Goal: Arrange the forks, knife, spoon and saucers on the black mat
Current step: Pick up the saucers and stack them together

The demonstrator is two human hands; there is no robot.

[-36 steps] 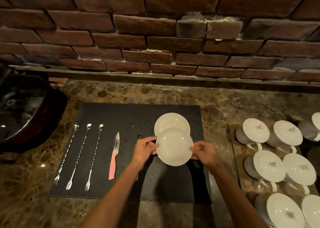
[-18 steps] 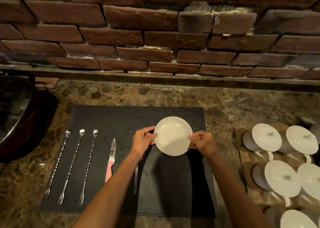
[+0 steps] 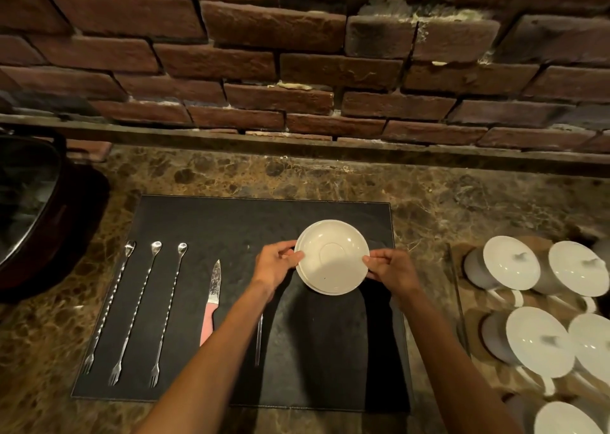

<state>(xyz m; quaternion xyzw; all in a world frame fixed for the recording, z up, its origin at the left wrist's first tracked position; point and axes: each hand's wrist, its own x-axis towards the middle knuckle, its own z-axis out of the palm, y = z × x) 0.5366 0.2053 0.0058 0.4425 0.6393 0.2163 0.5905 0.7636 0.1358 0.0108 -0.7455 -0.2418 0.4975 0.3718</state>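
Observation:
A black mat (image 3: 214, 222) lies on the marble counter. Three long twisted forks (image 3: 137, 311) lie side by side on its left part, prongs toward me. Right of them lies a knife (image 3: 211, 301) with a pink handle. A spoon handle (image 3: 259, 341) shows under my left forearm; its bowl is hidden. A white saucer (image 3: 333, 257) sits stacked on a second saucer, whose rim shows at the lower left. My left hand (image 3: 275, 265) pinches the top saucer's left rim and my right hand (image 3: 389, 268) its right rim.
White lidded cups (image 3: 508, 262) stand on a tray at the right. A dark glossy vessel (image 3: 36, 209) sits at the far left. A brick wall (image 3: 297, 70) with a low ledge closes the back of the counter.
Both hands carried the saucer away from me and set it over the other saucer, which now shows only as a rim beneath it. The cutlery has not moved.

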